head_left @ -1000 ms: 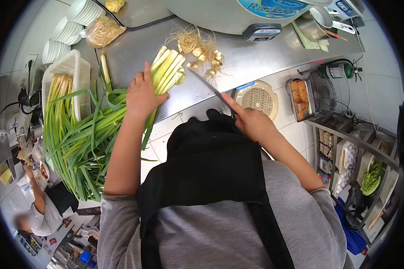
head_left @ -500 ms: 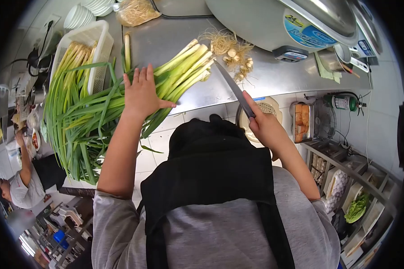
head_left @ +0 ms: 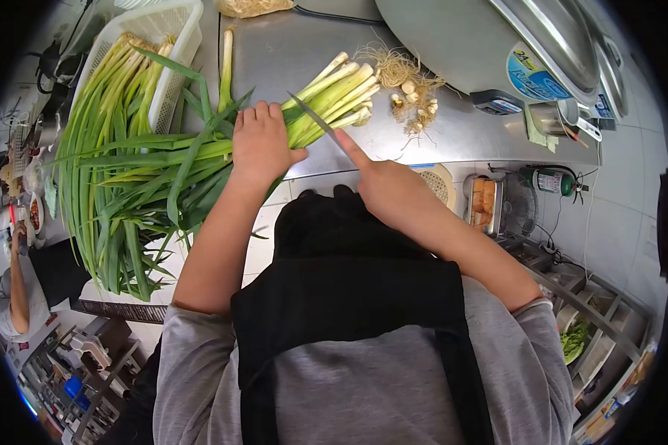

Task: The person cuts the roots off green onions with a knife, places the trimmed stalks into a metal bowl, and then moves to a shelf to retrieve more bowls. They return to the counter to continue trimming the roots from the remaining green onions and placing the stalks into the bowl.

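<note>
While half open, left hand (head_left: 261, 148) on the green onions (head_left: 332, 95), right hand (head_left: 395, 191) tight around the knife (head_left: 321, 124), forefinger (head_left: 351, 147) straight.

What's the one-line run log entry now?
left hand: on green onions | right hand: holds knife, blade over stalks, contact unclear | cut root ends: on steel counter

Stalks (head_left: 340, 95), 12 o'clock: white is blended into pale yellow-green.
Leaves (head_left: 100, 178), 10 o'clock: deep green is streaked with lighter green.
Knife (head_left: 321, 125), 12 o'clock: dull grey is shown.
Basket (head_left: 188, 37), 11 o'clock: coloured off-white, patterned with small openings.
Sticker (head_left: 534, 74), 2 o'clock: blue is marked with white lettering and a yellow-green patch.
Apron (head_left: 349, 297), centre: coloured plain black.
Shirt (head_left: 364, 393), 6 o'clock: grey is finely flecked.
</note>
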Available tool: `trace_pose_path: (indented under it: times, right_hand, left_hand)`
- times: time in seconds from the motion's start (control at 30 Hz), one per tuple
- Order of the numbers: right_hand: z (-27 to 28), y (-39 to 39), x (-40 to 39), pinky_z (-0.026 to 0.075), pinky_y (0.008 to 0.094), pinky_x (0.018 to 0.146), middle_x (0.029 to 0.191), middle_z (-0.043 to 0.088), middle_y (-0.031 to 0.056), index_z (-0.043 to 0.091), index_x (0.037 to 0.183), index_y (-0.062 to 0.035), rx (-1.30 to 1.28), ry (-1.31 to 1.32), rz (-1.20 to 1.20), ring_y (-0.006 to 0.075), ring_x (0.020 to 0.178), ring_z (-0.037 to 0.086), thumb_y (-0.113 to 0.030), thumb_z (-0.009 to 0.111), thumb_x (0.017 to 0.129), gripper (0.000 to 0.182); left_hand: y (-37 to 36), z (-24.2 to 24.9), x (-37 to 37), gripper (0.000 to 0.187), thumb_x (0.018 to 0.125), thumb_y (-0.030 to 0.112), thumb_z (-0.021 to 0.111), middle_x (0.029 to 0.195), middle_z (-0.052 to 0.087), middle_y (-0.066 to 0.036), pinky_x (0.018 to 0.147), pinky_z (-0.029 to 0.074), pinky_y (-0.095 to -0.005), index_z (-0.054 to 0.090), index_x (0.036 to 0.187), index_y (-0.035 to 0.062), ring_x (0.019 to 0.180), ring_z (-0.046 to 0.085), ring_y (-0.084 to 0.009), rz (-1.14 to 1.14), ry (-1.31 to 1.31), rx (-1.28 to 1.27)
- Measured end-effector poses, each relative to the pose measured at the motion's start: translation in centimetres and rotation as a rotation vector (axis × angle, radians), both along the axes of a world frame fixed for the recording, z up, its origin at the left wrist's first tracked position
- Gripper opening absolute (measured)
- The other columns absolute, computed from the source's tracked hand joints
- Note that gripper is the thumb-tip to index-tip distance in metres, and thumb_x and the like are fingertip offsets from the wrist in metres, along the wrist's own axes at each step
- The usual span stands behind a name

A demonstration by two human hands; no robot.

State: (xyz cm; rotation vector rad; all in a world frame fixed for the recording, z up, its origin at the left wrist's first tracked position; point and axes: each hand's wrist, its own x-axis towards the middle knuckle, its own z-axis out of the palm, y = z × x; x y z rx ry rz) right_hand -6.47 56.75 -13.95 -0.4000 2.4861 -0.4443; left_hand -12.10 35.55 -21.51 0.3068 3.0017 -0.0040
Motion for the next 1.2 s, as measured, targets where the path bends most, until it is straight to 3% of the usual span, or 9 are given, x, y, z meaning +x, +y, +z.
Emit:
trace_pose_path:
  times: [0.07, 0.27, 0.5, 0.73, 0.9, 1.1, 1.2]
  right_hand:
    - [-0.4, -0.7, -0.5, 0.053, 0.0502, 0.070, 0.080, 0.069, 0.0209, 0.014, 0.162, -0.0194, 0.036, -0.002, 0.015, 0.0384, 0.075, 0.068, -0.008, 0.055, 0.090, 0.084]
    - [-6.4, -3.2, -3.0, 0.054, 0.0481, 0.069, 0.078, 0.068, 0.0218, 0.014, 0.162, -0.0186, 0.047, 0.133, 0.027, 0.0370, 0.073, 0.068, -0.006, 0.057, 0.087, 0.088]
    - [-6.1, -3.4, -2.1, 0.052, 0.0500, 0.069, 0.076, 0.066, 0.0229, 0.015, 0.162, -0.0260, 0.043, 0.084, -0.048, 0.0385, 0.071, 0.067, -0.005, 0.056, 0.086, 0.089]
    - [-7.3, -2.4, -1.0, 0.052, 0.0507, 0.069, 0.076, 0.066, 0.0237, 0.015, 0.162, -0.0258, -0.035, 0.169, -0.057, 0.0398, 0.071, 0.067, -0.006, 0.053, 0.087, 0.087]
    - [-6.8, -1.4, 0.5, 0.053, 0.0509, 0.071, 0.077, 0.066, 0.0239, 0.014, 0.162, -0.0272, -0.020, 0.059, -0.080, 0.0403, 0.071, 0.067, -0.005, 0.052, 0.087, 0.087]
    - [-9.4, -4.2, -3.8, 0.054, 0.0506, 0.073, 0.078, 0.066, 0.0237, 0.014, 0.162, -0.0279, -0.090, 0.231, -0.093, 0.0402, 0.072, 0.067, -0.005, 0.052, 0.087, 0.087]
    - [-8.7, -2.6, -2.1, 0.053, 0.0517, 0.072, 0.079, 0.067, 0.0241, 0.013, 0.162, -0.0279, -0.070, 0.161, -0.096, 0.0408, 0.074, 0.067, -0.007, 0.053, 0.088, 0.087]
  left_hand:
    - [-0.1, 0.0, -0.1, 0.077, 0.065, 0.052, 0.085, 0.111, 0.057, -0.012, 0.102, 0.047, -0.0432, 0.056, 0.114, 0.0008, 0.109, 0.058, -0.0294, -0.027, 0.018, 0.020]
    - [-0.5, -0.3, -0.1, 0.072, 0.065, 0.049, 0.086, 0.109, 0.057, -0.010, 0.091, 0.050, -0.0402, 0.056, 0.111, 0.0022, 0.106, 0.058, -0.0276, -0.034, 0.034, 0.039]
    - [-0.9, -1.1, 0.0, 0.073, 0.067, 0.047, 0.084, 0.113, 0.056, -0.013, 0.091, 0.051, -0.0433, 0.054, 0.116, 0.0016, 0.108, 0.059, -0.0305, -0.041, 0.023, 0.068]
    - [-0.7, -0.6, -0.1, 0.074, 0.069, 0.046, 0.083, 0.117, 0.057, -0.014, 0.093, 0.051, -0.0443, 0.054, 0.119, 0.0011, 0.111, 0.059, -0.0322, -0.053, -0.025, 0.050]
    - [-0.7, -0.4, -0.2, 0.072, 0.071, 0.046, 0.082, 0.116, 0.057, -0.015, 0.093, 0.051, -0.0444, 0.053, 0.119, 0.0003, 0.111, 0.059, -0.0332, -0.061, -0.007, 0.030]
    - [0.1, 0.1, 0.6, 0.072, 0.071, 0.044, 0.082, 0.117, 0.058, -0.017, 0.094, 0.051, -0.0447, 0.053, 0.119, -0.0004, 0.111, 0.059, -0.0343, -0.071, -0.063, 0.029]
    - [-0.1, 0.1, 0.2, 0.071, 0.071, 0.043, 0.081, 0.117, 0.058, -0.018, 0.095, 0.051, -0.0440, 0.053, 0.119, -0.0007, 0.112, 0.059, -0.0351, -0.012, -0.059, 0.080]
